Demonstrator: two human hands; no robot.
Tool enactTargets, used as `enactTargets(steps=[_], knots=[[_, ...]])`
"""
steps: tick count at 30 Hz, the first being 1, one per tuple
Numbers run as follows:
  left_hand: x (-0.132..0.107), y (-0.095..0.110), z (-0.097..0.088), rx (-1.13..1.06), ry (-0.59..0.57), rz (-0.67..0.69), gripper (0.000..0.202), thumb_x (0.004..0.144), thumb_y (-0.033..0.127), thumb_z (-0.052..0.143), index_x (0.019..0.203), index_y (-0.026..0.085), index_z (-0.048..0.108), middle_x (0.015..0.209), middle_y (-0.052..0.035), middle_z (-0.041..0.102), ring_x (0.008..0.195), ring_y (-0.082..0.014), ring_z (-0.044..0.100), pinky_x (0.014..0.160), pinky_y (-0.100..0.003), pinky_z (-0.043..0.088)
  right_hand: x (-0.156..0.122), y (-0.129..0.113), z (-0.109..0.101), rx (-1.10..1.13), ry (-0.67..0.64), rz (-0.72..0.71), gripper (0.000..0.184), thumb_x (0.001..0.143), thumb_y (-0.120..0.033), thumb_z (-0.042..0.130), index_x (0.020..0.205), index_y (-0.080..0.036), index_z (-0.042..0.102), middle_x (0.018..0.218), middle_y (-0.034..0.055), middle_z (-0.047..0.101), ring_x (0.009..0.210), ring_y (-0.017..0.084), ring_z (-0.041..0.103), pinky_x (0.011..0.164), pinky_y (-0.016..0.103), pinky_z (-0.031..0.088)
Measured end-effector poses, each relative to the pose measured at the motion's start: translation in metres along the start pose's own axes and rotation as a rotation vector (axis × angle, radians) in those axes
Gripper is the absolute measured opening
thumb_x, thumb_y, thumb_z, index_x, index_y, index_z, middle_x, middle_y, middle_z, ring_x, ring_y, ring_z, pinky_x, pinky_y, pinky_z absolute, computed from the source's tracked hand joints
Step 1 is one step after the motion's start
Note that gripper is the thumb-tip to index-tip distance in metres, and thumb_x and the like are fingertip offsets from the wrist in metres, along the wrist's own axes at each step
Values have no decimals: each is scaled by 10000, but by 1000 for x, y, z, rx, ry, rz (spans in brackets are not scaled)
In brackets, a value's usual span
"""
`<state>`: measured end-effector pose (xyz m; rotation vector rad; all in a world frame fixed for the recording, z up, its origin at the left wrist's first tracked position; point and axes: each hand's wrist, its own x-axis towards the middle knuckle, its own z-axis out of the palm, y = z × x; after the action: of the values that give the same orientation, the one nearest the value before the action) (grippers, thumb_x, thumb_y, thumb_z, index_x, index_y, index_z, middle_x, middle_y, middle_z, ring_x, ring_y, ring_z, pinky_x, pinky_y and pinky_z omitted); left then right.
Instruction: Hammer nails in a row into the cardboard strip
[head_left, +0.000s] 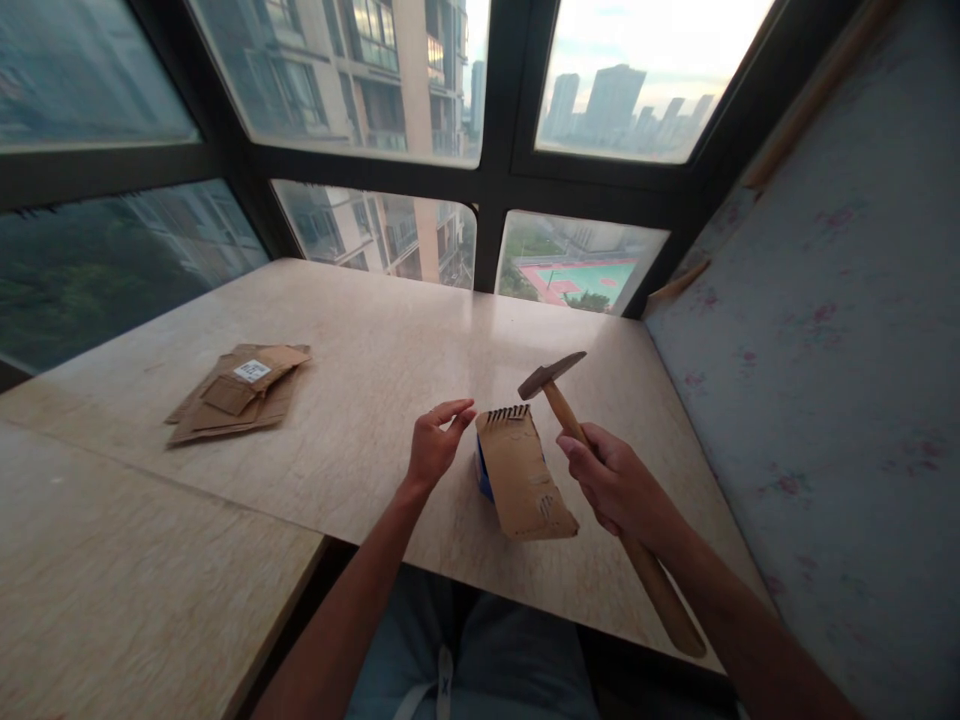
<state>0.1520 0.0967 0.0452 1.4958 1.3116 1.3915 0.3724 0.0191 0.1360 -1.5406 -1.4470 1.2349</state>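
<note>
Centre frame: right hand [615, 485] grip closed round hammer [561, 408], head raised over nail row [508, 412] in cardboard [525, 485]; left hand [435, 445] grip loosely spread beside nails, clear of hammer head.

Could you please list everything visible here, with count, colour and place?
nailed cardboard: one, brown, dark nails along its top edge, near table edge
blue object: one, blue, behind that cardboard, mostly hidden
cardboard pile: one, brown with white label, table left
hammer: one, dark head, wooden handle, above the nails
table: one, beige
windows: several, dark frames, behind table
wall: one, pale floral, right
left hand: open, beside the cardboard's top corner
right hand: gripping hammer handle
</note>
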Motion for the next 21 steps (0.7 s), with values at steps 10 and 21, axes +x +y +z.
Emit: enactTargets(steps=[10, 21], knots=[[-67, 9, 12, 73, -94, -279, 865, 695, 477, 758, 1416, 166, 394, 1450, -221, 426, 1344, -344, 410, 983, -479, 462, -30, 53, 12, 328, 258, 69, 374, 845, -568, 567, 791, -225, 429, 455, -126, 371, 256, 49, 279, 219, 156, 242], [-50, 5, 13, -138, -295, -291, 773, 715, 417, 749, 1395, 194, 457, 1441, -162, 462, 1311, -323, 459, 1008, -467, 475, -48, 93, 23, 339, 294, 154, 403, 840, -603, 553, 794, -226, 419, 438, -125, 357, 259, 52, 278, 226, 154, 234]])
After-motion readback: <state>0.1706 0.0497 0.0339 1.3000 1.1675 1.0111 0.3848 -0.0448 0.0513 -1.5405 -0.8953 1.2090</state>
